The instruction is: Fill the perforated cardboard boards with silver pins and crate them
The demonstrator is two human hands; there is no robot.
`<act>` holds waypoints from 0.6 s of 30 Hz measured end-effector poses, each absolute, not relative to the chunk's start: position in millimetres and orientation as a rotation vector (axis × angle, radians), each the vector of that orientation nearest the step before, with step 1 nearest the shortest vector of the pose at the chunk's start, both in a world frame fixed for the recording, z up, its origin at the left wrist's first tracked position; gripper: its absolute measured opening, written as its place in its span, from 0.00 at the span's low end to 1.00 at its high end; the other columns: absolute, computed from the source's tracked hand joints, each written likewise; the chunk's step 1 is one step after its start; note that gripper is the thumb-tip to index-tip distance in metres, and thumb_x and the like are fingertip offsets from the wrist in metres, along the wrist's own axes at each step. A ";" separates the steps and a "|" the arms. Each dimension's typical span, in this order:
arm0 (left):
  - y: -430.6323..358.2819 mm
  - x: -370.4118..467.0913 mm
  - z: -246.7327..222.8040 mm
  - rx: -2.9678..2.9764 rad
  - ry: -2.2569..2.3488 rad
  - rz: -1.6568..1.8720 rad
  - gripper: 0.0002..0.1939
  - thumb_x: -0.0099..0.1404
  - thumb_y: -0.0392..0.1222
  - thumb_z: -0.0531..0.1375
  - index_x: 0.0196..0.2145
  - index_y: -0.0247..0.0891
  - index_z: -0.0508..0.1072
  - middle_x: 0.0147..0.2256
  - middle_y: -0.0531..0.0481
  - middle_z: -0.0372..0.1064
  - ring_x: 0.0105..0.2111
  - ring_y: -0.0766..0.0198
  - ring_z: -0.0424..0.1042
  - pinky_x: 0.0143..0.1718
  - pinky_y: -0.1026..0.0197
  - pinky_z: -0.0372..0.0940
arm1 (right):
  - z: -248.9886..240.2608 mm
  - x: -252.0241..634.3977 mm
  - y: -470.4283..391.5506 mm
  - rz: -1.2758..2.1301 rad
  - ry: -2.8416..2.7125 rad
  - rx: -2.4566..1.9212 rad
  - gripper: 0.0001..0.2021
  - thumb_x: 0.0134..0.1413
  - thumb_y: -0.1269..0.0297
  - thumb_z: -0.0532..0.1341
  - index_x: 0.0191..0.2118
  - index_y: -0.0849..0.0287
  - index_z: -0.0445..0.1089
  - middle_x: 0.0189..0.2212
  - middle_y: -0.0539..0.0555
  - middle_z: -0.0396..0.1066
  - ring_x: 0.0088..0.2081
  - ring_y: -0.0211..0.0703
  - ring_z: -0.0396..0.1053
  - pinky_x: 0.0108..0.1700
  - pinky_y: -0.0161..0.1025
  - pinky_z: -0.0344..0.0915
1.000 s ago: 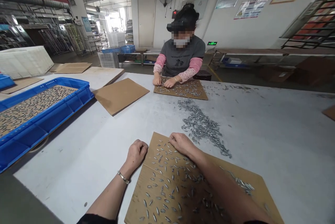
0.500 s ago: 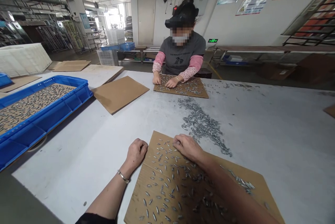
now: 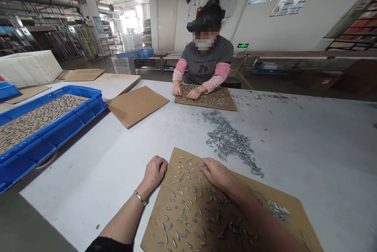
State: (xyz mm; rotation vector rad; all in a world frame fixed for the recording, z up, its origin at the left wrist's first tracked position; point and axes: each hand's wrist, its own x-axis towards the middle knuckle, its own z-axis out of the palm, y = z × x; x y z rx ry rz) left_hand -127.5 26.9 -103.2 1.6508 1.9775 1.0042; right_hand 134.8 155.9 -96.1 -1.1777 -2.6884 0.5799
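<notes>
A brown cardboard sheet (image 3: 160, 209) lies on the white table in front of me, with many small silver spindle-shaped pieces (image 3: 188, 207) spread over it. My left hand (image 3: 154, 171) rests at its left edge, fingers curled; what they hold, if anything, is hidden. Near the sheet's far edge, my right hand (image 3: 216, 173) is over the pieces with its fingers bent together, and their tips are too hidden to show what is between them. Past the sheet, a loose heap of the same pieces (image 3: 232, 142) lies on the table.
Across the table (image 3: 309, 138) a person (image 3: 206, 59) works with both hands over another cardboard sheet (image 3: 226, 106) with pieces. A bare cardboard sheet (image 3: 138, 106) lies left of centre. At the far left is a blue tray (image 3: 73, 120) holding a piece-covered sheet.
My right hand has moved slightly right along the far part of the sheet. My left hand stays at the edge. The whole view has shifted a little.
</notes>
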 end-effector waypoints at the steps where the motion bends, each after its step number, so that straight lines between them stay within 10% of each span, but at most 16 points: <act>1: 27.0 -127.6 -103.3 1.652 1.973 1.006 0.13 0.71 0.40 0.52 0.33 0.41 0.75 0.36 0.46 0.73 0.37 0.58 0.72 0.41 0.56 0.64 | -96.7 136.4 156.4 0.573 -2.698 -1.140 0.09 0.66 0.67 0.53 0.37 0.57 0.70 0.36 0.56 0.72 0.36 0.44 0.68 0.39 0.37 0.58; 18: 25.8 -127.5 -102.9 1.649 1.962 1.019 0.13 0.72 0.41 0.53 0.34 0.41 0.76 0.36 0.46 0.73 0.38 0.58 0.73 0.42 0.57 0.66 | -90.6 124.5 142.2 0.405 -2.764 -1.414 0.14 0.65 0.68 0.53 0.26 0.57 0.66 0.28 0.55 0.71 0.31 0.42 0.66 0.34 0.39 0.50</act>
